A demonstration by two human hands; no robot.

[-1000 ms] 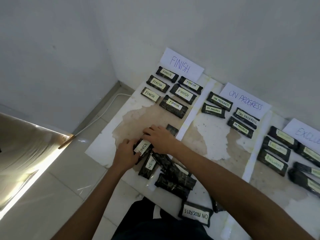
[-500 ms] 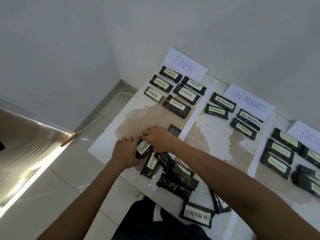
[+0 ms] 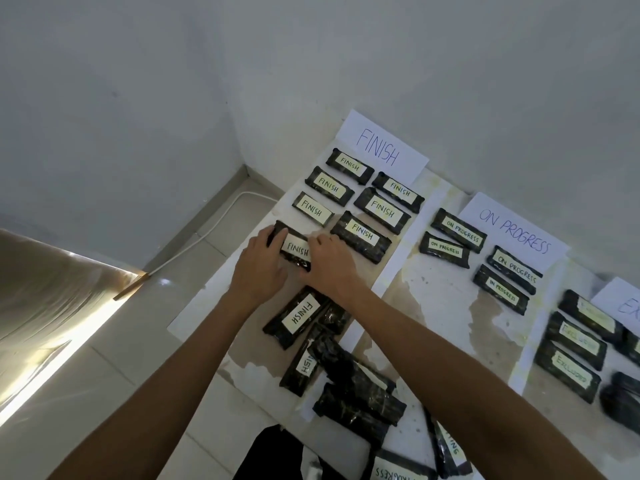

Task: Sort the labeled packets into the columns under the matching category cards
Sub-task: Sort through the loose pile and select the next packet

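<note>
A dark packet labelled FINISH (image 3: 294, 249) lies at the near end of the left row under the white FINISH card (image 3: 381, 149). My left hand (image 3: 260, 265) holds its left end and my right hand (image 3: 327, 263) holds its right end. Several other FINISH packets (image 3: 362, 232) lie in two rows under that card. A loose pile of unsorted packets (image 3: 349, 386) lies near me, with another FINISH packet (image 3: 298, 315) at its far edge. Packets also sit under the ON PROGRESS card (image 3: 512, 226) and the partly visible EXCLUDED card (image 3: 623, 301).
The packets lie on a stained white sheet (image 3: 440, 306) on a tiled floor against a white wall. A white cable (image 3: 221, 220) runs along the floor at the left. An ON PROGRESS packet (image 3: 398, 471) lies at the bottom edge near my dark clothing.
Both hands lifted a FINISH packet from the pile and carried it away from me, up to the near end of the FINISH column's left row. The camera view has shifted.
</note>
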